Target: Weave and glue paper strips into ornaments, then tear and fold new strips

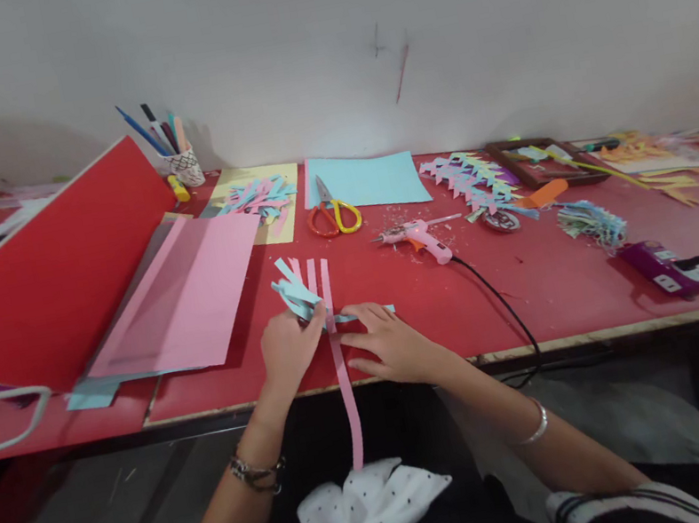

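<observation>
My left hand [290, 348] is closed on a woven bundle of light blue paper strips [296, 293], its thumb pressing near the crossing. Pink paper strips [326, 279] stick out past the far side of the weave. One long pink strip [350, 414] hangs over the table edge toward me. My right hand [391, 344] has its fingertips on a light blue paper strip [389, 309] running right from the crossing; its lower fingers are spread. The underside of the weave is hidden by my hands.
Scissors [332, 210] and a pink glue gun [416, 236] with a black cord lie beyond my hands. A pink sheet [191, 280] and open red folder [66, 266] are at left. Cut strips [257, 198] and a braided paper chain [471, 181] lie farther back.
</observation>
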Demonstrator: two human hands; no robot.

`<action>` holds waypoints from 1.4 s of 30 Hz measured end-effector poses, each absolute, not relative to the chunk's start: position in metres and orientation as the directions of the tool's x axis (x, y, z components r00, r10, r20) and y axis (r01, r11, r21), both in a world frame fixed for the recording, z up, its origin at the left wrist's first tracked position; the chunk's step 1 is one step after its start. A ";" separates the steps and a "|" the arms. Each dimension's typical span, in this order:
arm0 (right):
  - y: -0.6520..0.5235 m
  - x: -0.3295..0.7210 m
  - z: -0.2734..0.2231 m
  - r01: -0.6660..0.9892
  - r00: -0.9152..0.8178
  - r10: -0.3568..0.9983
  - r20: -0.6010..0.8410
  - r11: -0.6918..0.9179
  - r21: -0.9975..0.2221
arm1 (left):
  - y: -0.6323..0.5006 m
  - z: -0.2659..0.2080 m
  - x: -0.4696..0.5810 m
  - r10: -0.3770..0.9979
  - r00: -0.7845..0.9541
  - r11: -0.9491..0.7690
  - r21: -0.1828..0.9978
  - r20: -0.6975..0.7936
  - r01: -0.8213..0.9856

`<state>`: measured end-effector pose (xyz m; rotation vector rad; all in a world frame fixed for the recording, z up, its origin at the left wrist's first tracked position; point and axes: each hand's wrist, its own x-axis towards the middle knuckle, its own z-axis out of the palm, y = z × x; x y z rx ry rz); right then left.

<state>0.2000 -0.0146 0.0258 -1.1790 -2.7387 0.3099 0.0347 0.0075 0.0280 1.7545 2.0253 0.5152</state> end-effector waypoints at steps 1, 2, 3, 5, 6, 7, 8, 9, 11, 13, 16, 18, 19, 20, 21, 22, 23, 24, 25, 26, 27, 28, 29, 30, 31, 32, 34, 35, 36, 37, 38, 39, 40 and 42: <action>-0.014 0.200 0.025 0.705 -0.675 0.736 0.045 0.662 -0.253 | 0.007 0.028 0.034 0.992 -0.109 0.122 0.550 -0.057 0.826; -0.013 0.200 0.024 0.703 -0.677 0.735 0.038 0.662 -0.259 | 0.006 0.028 0.033 0.995 -0.091 0.103 0.577 -0.049 0.810; -0.013 0.200 0.024 0.697 -0.684 0.729 0.031 0.666 -0.264 | 0.005 0.029 0.032 0.997 -0.071 0.081 0.603 -0.039 0.794; -0.011 0.200 0.023 0.690 -0.692 0.722 0.020 0.669 -0.275 | 0.003 0.029 0.030 0.999 -0.029 0.034 0.652 -0.018 0.758; -0.011 0.200 0.024 0.694 -0.688 0.726 0.015 0.663 -0.281 | 0.002 0.029 0.029 1.000 -0.002 0.005 0.674 -0.005 0.738; -0.010 0.200 0.024 0.701 -0.680 0.733 0.009 0.653 -0.287 | 0.002 0.029 0.028 1.000 0.030 -0.027 0.695 0.007 0.719; -0.010 0.200 0.025 0.708 -0.671 0.741 0.000 0.641 -0.295 | 0.001 0.028 0.026 0.997 0.069 -0.061 0.715 0.017 0.696; -0.009 0.200 0.026 0.713 -0.666 0.746 -0.008 0.633 -0.302 | 0.000 0.028 0.024 0.992 0.119 -0.101 0.737 0.027 0.669; -0.009 0.201 0.026 0.715 -0.663 0.749 -0.017 0.626 -0.310 | -0.001 0.026 0.018 0.973 0.228 -0.178 0.773 0.044 0.609; -0.008 0.202 0.026 0.722 -0.657 0.753 -0.021 0.622 -0.304 | -0.001 0.024 0.013 0.946 0.318 -0.240 0.785 0.059 0.571; -0.008 0.203 0.024 0.744 -0.640 0.768 -0.021 0.614 -0.263 | 0.001 0.019 0.008 0.928 0.364 -0.296 0.757 0.083 0.582; -0.007 0.202 0.023 0.757 -0.632 0.775 -0.022 0.610 -0.234 | 0.002 0.016 0.009 0.931 0.347 -0.314 0.729 0.111 0.608; -0.007 0.202 0.022 0.762 -0.628 0.778 -0.026 0.608 -0.225 | 0.002 0.014 0.011 0.936 0.329 -0.315 0.711 0.124 0.628; -0.007 0.202 0.022 0.768 -0.622 0.782 -0.030 0.602 -0.221 | 0.001 0.013 0.013 0.942 0.310 -0.311 0.687 0.131 0.656; -0.008 0.201 0.021 0.773 -0.615 0.788 -0.032 0.594 -0.222 | 0.001 0.012 0.016 0.947 0.293 -0.303 0.656 0.128 0.691; -0.008 0.201 0.021 0.777 -0.608 0.794 -0.027 0.586 -0.230 | 0.000 0.012 0.018 0.954 0.275 -0.289 0.619 0.120 0.731; -0.008 0.201 0.021 0.776 -0.602 0.798 -0.013 0.581 -0.245 | -0.001 0.013 0.021 0.960 0.258 -0.272 0.578 0.108 0.770; -0.009 0.202 0.021 0.768 -0.600 0.800 0.010 0.580 -0.270 | -0.002 0.013 0.023 0.965 0.245 -0.258 0.541 0.097 0.801; -0.009 0.205 0.021 0.753 -0.598 0.801 0.043 0.579 -0.314 | -0.002 0.014 0.025 0.968 0.234 -0.246 0.514 0.089 0.822; -0.008 0.208 0.021 0.725 -0.589 0.804 0.083 0.572 -0.383 | -0.003 0.015 0.026 0.970 0.228 -0.240 0.499 0.086 0.833; -0.007 0.212 0.021 0.688 -0.564 0.816 0.129 0.551 -0.472 | -0.003 0.015 0.027 0.970 0.227 -0.239 0.495 0.084 0.835; -0.006 0.216 0.022 0.644 -0.510 0.841 0.181 0.512 -0.569 | -0.003 0.016 0.027 0.970 0.227 -0.239 0.497 0.085 0.834; -0.005 0.221 0.022 0.597 -0.416 0.879 0.235 0.459 -0.658 | -0.002 0.015 0.027 0.970 0.228 -0.240 0.501 0.086 0.831; -0.003 0.225 0.024 0.558 -0.281 0.916 0.287 0.399 -0.728 | -0.002 0.015 0.027 0.969 0.230 -0.242 0.507 0.087 0.827; -0.001 0.228 0.026 0.536 -0.121 0.934 0.336 0.346 -0.770 | -0.001 0.014 0.026 0.968 0.233 -0.245 0.513 0.090 0.823; 0.001 0.230 0.028 0.534 0.032 0.923 0.384 0.309 -0.787 | -0.001 0.013 0.026 0.967 0.235 -0.250 0.520 0.095 0.817; 0.003 0.228 0.033 0.578 0.192 0.856 0.481 0.298 -0.760 | 0.000 0.011 0.025 0.965 0.240 -0.259 0.539 0.107 0.801; 0.004 0.225 0.036 0.611 0.168 0.839 0.517 0.323 -0.723 | 0.000 0.010 0.024 0.964 0.243 -0.263 0.549 0.110 0.793; 0.005 0.220 0.038 0.640 0.076 0.843 0.532 0.368 -0.674 | 0.001 0.010 0.024 0.964 0.244 -0.263 0.558 0.109 0.787; 0.006 0.214 0.039 0.660 -0.063 0.854 0.516 0.423 -0.620 | 0.001 0.010 0.024 0.964 0.243 -0.259 0.566 0.104 0.783; 0.007 0.209 0.040 0.672 -0.219 0.859 0.464 0.477 -0.566 | 0.001 0.010 0.025 0.966 0.240 -0.250 0.573 0.094 0.780; 0.009 0.203 0.040 0.682 -0.361 0.851 0.383 0.521 -0.514 | 0.002 0.010 0.025 0.969 0.235 -0.238 0.579 0.081 0.780; 0.010 0.197 0.039 0.692 -0.473 0.834 0.286 0.552 -0.465 | 0.003 0.010 0.025 0.971 0.227 -0.224 0.586 0.069 0.779; 0.014 0.189 0.038 0.717 -0.587 0.801 0.118 0.582 -0.385 | 0.004 0.010 0.025 0.975 0.216 -0.204 0.610 0.055 0.766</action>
